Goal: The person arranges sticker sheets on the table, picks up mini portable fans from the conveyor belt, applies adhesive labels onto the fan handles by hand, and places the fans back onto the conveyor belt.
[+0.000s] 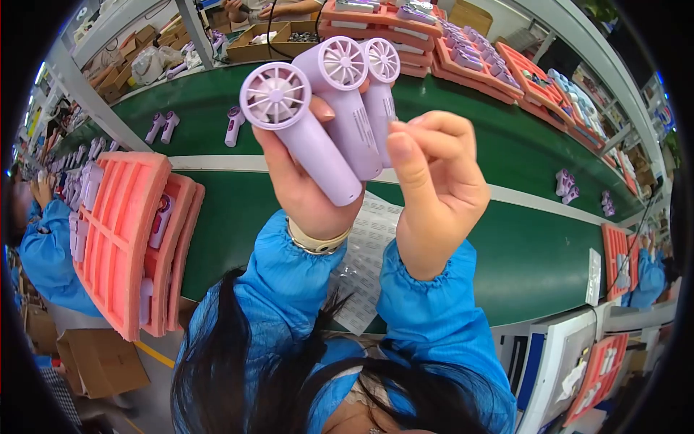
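Three light-purple handheld fans are held up in my left hand, side by side with their round grilles at the top. The nearest fan leans to the left, the middle fan overlaps it, and the third fan is farthest right. My right hand is raised beside the third fan, thumb and index finger pinched together near its handle. Whatever is between those fingertips is too small to make out. Below the hands lies a sheet of small printed labels.
Pink foam trays stand stacked at the left, more trays at the back. The green belt carries several purple fans beyond a pale rail. A co-worker's blue sleeve shows at far left. A cardboard box sits lower left.
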The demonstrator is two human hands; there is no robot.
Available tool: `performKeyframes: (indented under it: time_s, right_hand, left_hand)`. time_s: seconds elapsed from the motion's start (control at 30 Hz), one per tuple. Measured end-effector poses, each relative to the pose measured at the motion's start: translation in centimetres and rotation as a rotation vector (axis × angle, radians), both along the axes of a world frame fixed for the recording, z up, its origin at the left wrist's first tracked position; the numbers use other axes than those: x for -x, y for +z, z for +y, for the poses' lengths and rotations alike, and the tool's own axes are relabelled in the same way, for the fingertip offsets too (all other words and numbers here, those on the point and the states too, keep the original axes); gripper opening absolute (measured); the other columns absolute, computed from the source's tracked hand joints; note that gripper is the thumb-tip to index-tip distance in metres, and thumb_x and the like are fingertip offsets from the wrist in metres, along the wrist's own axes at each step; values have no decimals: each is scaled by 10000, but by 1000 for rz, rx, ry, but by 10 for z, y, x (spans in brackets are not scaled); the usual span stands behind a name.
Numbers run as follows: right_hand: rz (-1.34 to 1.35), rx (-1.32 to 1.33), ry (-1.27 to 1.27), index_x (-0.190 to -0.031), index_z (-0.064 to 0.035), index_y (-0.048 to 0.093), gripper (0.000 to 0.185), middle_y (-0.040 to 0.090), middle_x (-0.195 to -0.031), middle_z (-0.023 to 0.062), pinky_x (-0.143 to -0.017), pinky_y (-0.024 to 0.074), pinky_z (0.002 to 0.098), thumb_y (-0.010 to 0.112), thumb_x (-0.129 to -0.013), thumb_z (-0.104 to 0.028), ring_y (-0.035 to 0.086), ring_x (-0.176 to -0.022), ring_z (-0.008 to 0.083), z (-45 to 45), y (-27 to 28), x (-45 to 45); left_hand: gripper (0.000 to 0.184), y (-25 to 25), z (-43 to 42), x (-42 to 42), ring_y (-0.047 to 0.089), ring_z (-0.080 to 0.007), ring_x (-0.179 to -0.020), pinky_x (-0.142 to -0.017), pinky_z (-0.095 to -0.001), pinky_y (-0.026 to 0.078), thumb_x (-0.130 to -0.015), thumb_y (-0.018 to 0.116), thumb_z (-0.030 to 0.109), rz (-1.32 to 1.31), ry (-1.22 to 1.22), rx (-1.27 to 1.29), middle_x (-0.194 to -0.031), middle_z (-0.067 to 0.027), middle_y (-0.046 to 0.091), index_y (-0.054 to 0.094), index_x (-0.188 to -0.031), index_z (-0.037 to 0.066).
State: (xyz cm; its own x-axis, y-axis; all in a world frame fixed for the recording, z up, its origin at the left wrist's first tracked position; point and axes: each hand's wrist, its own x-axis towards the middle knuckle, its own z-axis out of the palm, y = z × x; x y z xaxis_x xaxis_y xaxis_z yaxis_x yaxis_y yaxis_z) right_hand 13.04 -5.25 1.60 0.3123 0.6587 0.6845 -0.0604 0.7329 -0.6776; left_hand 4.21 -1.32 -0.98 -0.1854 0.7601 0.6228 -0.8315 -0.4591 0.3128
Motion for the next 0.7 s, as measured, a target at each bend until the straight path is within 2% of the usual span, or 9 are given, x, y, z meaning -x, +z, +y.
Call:
performKeyframes:
  time_s: [0.03,0.13,0.17,0.37,0.47,0.57,0.7]
  right_hand:
    - [26,41,81,-855,-18,731,133,593,-904,65,-771,447,267,782,-732,-17,559,-837,145,-4,3,2]
    - [-1,58,239,-848,-19,728,120,598,-879,62,-758,447,268,771,-737,-13,558,-824,139,-4,0,3]
    - [-22,64,242,-840,-20,725,108,601,-861,59,-740,447,263,761,-738,-13,557,-803,132,-4,0,4]
    - [-26,83,284,-819,-22,724,105,602,-842,57,-706,438,258,764,-722,-21,553,-780,124,-5,-2,6]
    - [-82,57,234,-810,-21,722,99,601,-841,60,-698,433,253,761,-719,-18,548,-775,119,-4,-2,7]
    - [-63,47,181,-802,-33,723,115,597,-827,58,-692,438,259,767,-697,-19,549,-764,133,-4,-4,11]
    - [-193,-82,-137,-756,-75,716,132,585,-798,36,-659,405,285,786,-648,-44,521,-711,168,-4,-7,18]
  left_hand:
    - [566,-1,0,0,561,-216,-1050,-921,-377,457,-1004,199,565,10,20,4,-1099,-81,576,526,-1003,103]
    - [575,-3,-1,0,543,-181,-1030,-905,-355,444,-1002,188,576,37,49,-16,-1094,-33,548,514,-1030,103]
    - [579,-3,-2,-1,523,-163,-1042,-915,-343,429,-1000,187,583,35,87,36,-1084,1,526,510,-1052,105]
    - [580,-4,-4,-1,504,-146,-1036,-908,-341,421,-1000,187,583,77,161,86,-1061,26,511,517,-1078,113]
    - [582,-12,0,2,501,-140,-1028,-896,-339,422,-999,187,584,90,125,33,-1065,26,510,519,-1085,113]
    - [585,-4,-4,-3,501,-136,-1015,-886,-332,423,-998,190,585,55,171,107,-1062,21,513,519,-1087,110]
    - [586,-6,-4,-1,503,-143,-1008,-889,-333,419,-999,192,584,70,145,108,-1048,13,514,516,-1088,104]
